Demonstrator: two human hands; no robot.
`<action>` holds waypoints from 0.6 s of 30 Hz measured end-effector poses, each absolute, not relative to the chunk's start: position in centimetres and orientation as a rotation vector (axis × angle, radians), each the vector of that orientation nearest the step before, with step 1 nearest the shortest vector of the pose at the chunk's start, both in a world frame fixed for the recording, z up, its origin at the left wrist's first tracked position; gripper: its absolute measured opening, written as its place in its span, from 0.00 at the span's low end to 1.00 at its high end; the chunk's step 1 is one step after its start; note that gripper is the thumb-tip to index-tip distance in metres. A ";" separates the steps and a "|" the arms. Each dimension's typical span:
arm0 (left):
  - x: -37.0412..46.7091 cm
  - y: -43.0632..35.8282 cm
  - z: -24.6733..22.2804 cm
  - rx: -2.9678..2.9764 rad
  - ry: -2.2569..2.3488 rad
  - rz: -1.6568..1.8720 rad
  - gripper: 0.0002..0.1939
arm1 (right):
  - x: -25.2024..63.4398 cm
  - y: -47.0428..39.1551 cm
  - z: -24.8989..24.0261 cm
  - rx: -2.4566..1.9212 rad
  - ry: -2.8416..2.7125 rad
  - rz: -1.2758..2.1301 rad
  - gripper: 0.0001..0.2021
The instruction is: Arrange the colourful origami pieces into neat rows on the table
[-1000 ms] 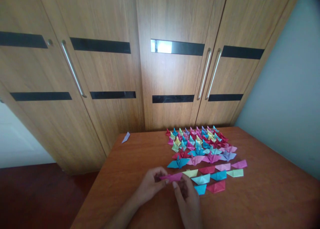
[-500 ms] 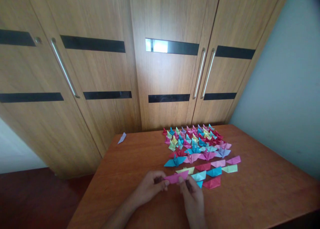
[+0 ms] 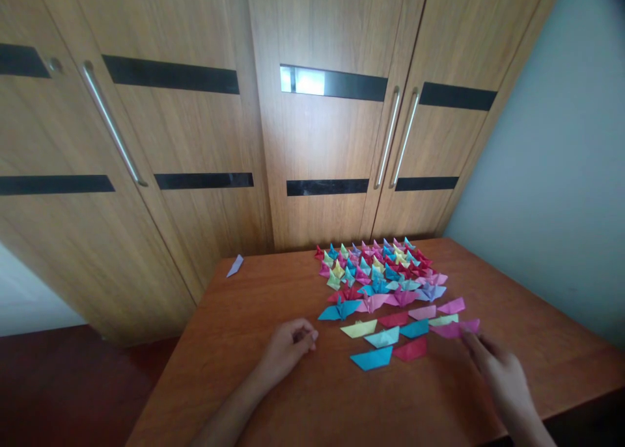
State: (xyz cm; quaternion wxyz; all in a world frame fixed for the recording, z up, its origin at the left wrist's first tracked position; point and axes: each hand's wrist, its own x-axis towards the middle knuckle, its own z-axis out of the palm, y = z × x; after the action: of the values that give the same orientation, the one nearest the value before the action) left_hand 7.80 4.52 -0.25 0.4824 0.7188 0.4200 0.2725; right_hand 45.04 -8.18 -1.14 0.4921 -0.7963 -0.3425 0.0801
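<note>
My right hand [image 3: 495, 369] pinches the right end of a magenta folded paper piece [image 3: 452, 330], which overlaps the pale green folded piece [image 3: 444, 319] on the table. My left hand [image 3: 289, 349] is over the table at left, fingers curled together with nothing in them. Between the hands lie other flat folded pieces: a blue one [image 3: 372, 358], a red one [image 3: 411, 349], a light aqua one [image 3: 383, 337] and a yellow one [image 3: 359, 328]. Behind them stand rows of paper cranes, with a blue crane [image 3: 340, 310] at the near left.
The wooden table [image 3: 263, 291] reaches back to a wardrobe [image 3: 322, 219] with long metal handles. A pale lilac folded paper [image 3: 235, 265] lies near the table's far left corner. At the right is a light blue-grey wall [image 3: 551, 206].
My right hand has carried the magenta folded paper out of the left hand's grip, over to the right end of the folded pieces. My left hand stays nearly in place, its fingers curled.
</note>
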 end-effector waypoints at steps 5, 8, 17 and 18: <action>7.6 4.6 -0.4 1.795 1.038 0.650 0.14 | 46.9 -8.3 -1.9 -2.285 -1.029 0.391 0.18; 7.5 4.6 -0.3 1.903 1.047 0.621 0.13 | 46.9 -8.2 -2.1 -2.518 -1.046 0.380 0.21; 7.6 4.5 -0.1 1.977 1.058 0.570 0.12 | 45.9 -8.5 -1.9 -2.673 -1.063 0.309 0.31; 7.6 4.4 0.0 1.980 1.059 0.565 0.12 | 45.6 -8.6 -2.0 -2.660 -1.085 0.296 0.31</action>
State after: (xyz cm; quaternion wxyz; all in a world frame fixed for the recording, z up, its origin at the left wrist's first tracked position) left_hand 7.58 4.43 -0.04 0.4014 0.7832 0.4189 0.2236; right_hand 45.60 -8.59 -1.98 0.1268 -0.9137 -0.3726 0.1016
